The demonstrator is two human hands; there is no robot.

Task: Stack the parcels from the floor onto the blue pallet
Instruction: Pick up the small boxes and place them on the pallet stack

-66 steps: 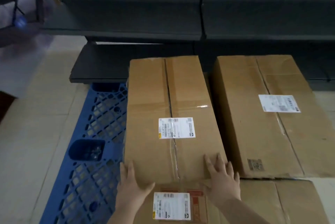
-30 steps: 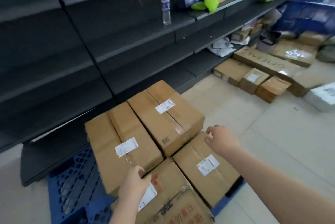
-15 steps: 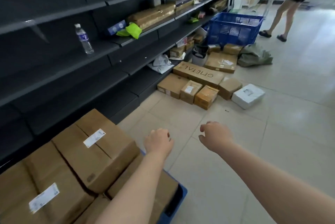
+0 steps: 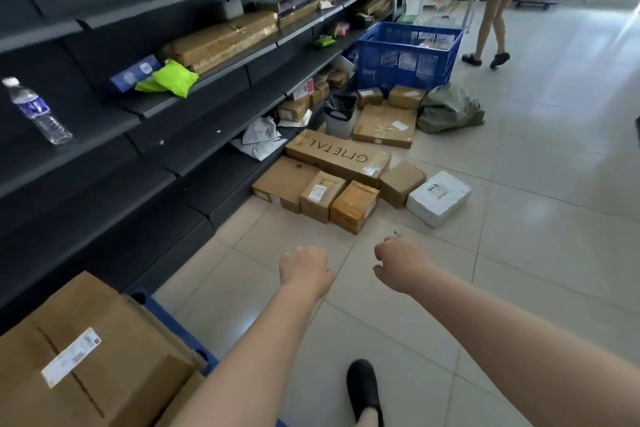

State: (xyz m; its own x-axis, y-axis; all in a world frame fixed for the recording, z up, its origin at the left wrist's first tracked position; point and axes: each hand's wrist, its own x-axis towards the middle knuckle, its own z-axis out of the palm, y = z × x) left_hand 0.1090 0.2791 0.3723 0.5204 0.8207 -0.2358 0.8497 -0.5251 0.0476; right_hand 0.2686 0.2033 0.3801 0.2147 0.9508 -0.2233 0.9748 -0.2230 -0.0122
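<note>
Several parcels lie on the floor ahead by the shelf foot: a long "GMETAL" carton (image 4: 337, 158), small brown boxes (image 4: 353, 207), a white wrapped parcel (image 4: 438, 198) and a flat carton (image 4: 384, 125). At the lower left, stacked cardboard boxes (image 4: 86, 357) sit on the blue pallet (image 4: 169, 319), of which only a corner shows. My left hand (image 4: 304, 269) and my right hand (image 4: 398, 262) hang in front of me over bare floor, both curled into loose fists with nothing in them, well short of the parcels.
Dark shelving (image 4: 156, 108) runs along the left with a water bottle (image 4: 36, 111), green bags and cartons. A blue mesh crate (image 4: 408, 56), a bin (image 4: 341, 115) and a green sack (image 4: 450, 110) stand farther back. Another person (image 4: 498, 4) walks at the far right. My shoe (image 4: 363, 388) is below.
My hands left the boxes on the pallet and closed. The view swung right from the pallet to the parcels on the floor, which are now nearer.
</note>
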